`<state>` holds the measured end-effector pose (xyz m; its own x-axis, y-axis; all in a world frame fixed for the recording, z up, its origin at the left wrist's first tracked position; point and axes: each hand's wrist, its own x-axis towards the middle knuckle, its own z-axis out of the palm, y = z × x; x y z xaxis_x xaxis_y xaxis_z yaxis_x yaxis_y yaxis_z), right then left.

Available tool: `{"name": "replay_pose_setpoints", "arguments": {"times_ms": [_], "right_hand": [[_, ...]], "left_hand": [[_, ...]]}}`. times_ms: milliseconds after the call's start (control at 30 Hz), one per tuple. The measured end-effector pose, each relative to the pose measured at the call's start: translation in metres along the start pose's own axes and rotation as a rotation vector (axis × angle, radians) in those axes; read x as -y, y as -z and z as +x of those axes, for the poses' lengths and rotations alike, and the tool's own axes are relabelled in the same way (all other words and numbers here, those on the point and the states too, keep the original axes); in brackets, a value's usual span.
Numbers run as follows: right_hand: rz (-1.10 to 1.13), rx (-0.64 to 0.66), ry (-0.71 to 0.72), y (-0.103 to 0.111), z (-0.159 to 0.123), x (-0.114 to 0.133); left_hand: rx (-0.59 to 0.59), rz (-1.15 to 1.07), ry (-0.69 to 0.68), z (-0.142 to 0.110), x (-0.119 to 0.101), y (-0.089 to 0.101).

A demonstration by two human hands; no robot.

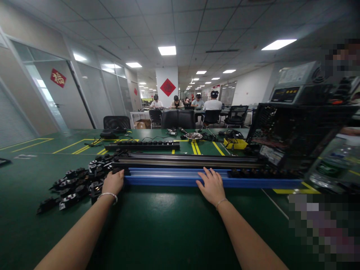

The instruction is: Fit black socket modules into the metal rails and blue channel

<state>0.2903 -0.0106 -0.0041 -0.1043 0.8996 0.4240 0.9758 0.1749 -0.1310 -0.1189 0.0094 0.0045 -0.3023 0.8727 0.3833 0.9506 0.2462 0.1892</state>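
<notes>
A long blue rail [165,181] lies across the green table in front of me. Several small black parts [253,173] sit in a row along its right end. At its left end, my left hand [113,182] is closed on a black part [116,170], mostly hidden by the fingers. My right hand [211,185] is open, fingers spread and resting on the rail right of its middle. Left of my left hand is a loose pile of black parts with silvery pieces [75,187]. Long black rails [185,160] lie just behind the blue one.
Farther back are another black rail with parts [143,146], a metal bowl [194,137] and a yellow tray [235,143]. An open computer case [295,131] and a plastic bottle [329,165] stand at right. People sit at far tables.
</notes>
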Motion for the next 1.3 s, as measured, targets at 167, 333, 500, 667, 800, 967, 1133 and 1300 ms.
{"name": "replay_pose_setpoints", "arguments": {"times_ms": [167,333,500,667,800,967,1133,1300], "right_hand": [[0.001,-0.004,-0.001,0.000,0.000,0.001],[0.003,0.005,0.000,0.001,0.000,0.001],[0.001,0.000,0.000,0.000,0.000,0.000],[-0.002,-0.002,0.003,0.000,0.000,0.000],[0.005,-0.003,0.002,0.000,0.000,0.000],[0.011,-0.008,-0.002,-0.001,0.000,0.001],[0.048,-0.071,-0.008,-0.003,0.002,-0.002],[0.026,-0.387,-0.277,0.001,0.004,-0.020]], "left_hand": [[0.016,0.074,0.090,-0.004,0.012,0.014],[-0.055,0.234,0.084,-0.009,0.021,0.020],[-0.041,0.341,0.095,-0.012,0.037,0.018],[0.053,0.333,0.198,-0.001,0.054,0.015],[0.078,0.210,0.347,0.009,0.063,0.014],[-0.102,0.121,0.277,0.001,0.036,0.017],[-0.136,0.069,-0.099,-0.032,-0.037,0.008],[0.030,-0.094,-0.390,-0.068,-0.095,-0.011]]}}
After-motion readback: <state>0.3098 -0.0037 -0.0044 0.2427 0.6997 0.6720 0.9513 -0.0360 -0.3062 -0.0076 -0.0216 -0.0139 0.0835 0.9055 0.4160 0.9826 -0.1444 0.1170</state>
